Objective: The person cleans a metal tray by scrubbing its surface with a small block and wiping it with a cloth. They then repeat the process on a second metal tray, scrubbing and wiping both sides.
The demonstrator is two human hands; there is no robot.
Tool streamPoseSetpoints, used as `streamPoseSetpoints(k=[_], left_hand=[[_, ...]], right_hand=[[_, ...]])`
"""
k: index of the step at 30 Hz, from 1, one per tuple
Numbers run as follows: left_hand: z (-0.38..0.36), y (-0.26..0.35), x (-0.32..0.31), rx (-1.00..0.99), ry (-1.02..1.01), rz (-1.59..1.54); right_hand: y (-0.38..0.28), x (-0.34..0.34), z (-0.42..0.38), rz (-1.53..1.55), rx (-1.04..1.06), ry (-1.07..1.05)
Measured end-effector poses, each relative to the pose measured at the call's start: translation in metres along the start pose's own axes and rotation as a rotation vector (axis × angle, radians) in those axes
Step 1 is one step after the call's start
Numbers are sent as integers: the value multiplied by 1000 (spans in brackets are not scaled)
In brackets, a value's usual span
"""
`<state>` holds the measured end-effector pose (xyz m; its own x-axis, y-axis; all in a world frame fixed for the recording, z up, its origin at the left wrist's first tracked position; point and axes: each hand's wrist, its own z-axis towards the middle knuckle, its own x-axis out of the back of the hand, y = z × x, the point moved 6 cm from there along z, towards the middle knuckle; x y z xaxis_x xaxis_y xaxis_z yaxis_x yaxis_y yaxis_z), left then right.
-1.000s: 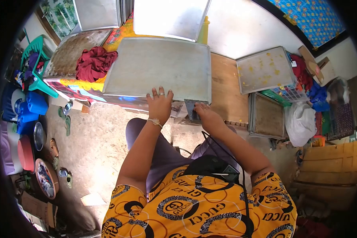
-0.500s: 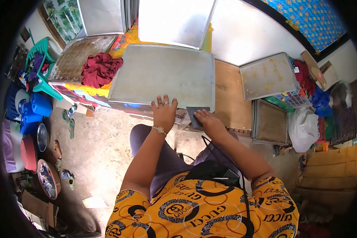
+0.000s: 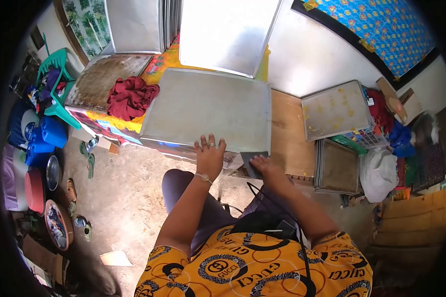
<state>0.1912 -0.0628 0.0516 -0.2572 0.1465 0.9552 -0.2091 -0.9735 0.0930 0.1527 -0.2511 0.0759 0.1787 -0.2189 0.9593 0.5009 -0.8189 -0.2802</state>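
A flat grey metal tray (image 3: pixel 208 109) lies on the table in front of me. My left hand (image 3: pixel 210 156), with a ring and a bracelet, rests its spread fingertips on the tray's near edge. At the near right corner, my right hand (image 3: pixel 266 168) presses on a dark grey sheet (image 3: pixel 252 164), which hangs partly over the edge. The underside of that hand is hidden. A crumpled dark red cloth (image 3: pixel 131 99) lies left of the tray, partly on a brown stained tray (image 3: pixel 101 81).
A bright sheet (image 3: pixel 225 34) stands behind the tray, beside upright stacked trays (image 3: pixel 136 27). On the right are a yellow-spotted tray (image 3: pixel 337 110), more stacked trays (image 3: pixel 339 166) and a white bag (image 3: pixel 377 174). A green chair (image 3: pixel 57 84) and basins (image 3: pixel 35 190) stand left.
The whole view has shifted, with the table lower in the frame. My right hand and the dark sheet remain at the near right corner, slightly further over the edge.
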Motion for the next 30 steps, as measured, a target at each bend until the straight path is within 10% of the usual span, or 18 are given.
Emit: streamPoseSetpoints(k=[11,21,30], left_hand=[[-3,-2,1,-36,-62,-70],[-5,0,1,-23,48,-78],[-7,0,-2,-20,54,-43]], right_hand=[[77,58,150,160,-239,65],[10,9,32,30,-33,-2],[117,51,205,71,-162,114]])
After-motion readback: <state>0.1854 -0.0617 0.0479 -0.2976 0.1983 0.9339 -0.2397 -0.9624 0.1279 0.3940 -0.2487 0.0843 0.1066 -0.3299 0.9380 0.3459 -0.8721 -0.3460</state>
